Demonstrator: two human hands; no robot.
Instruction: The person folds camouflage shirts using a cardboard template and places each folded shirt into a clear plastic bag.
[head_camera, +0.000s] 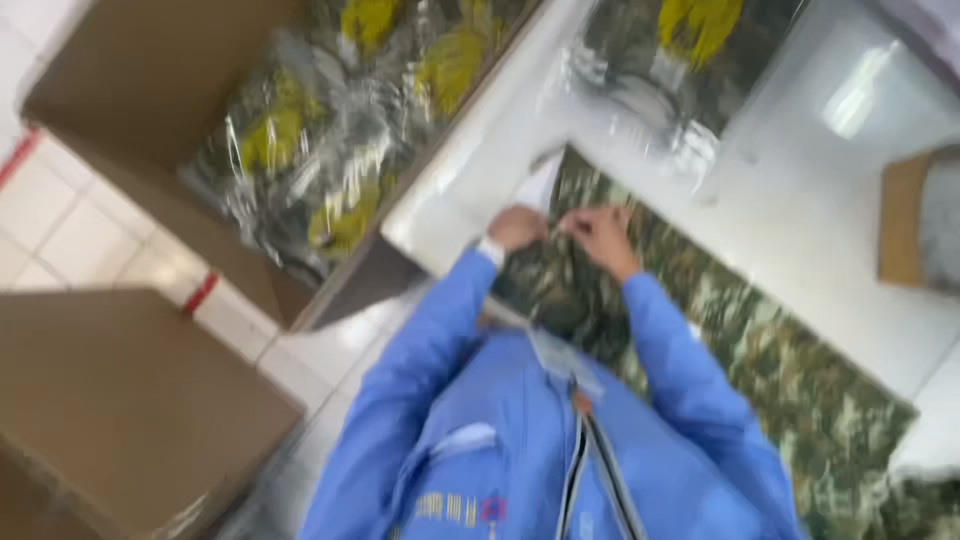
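A worker's left hand (516, 227) and right hand (600, 235) both pinch the near end of a camouflage garment (760, 350), fingers closed on the cloth, which lies stretched along a white table (800, 200). Blue sleeves (440, 330) frame the grip. A cardboard box (130, 90) of plastic-wrapped camouflage bundles (330, 150) stands beside the table; another wrapped bundle (680, 70) rests on the tabletop. The picture is blurred.

the whole view is motion-blurred. the fingertips of the left hand (516, 226) and right hand (603, 236) sink into the camouflage garment (700, 300), grip unclear. the garment runs off the bottom-right corner. the cardboard box (130, 90) of bagged garments is cut by the top edge.
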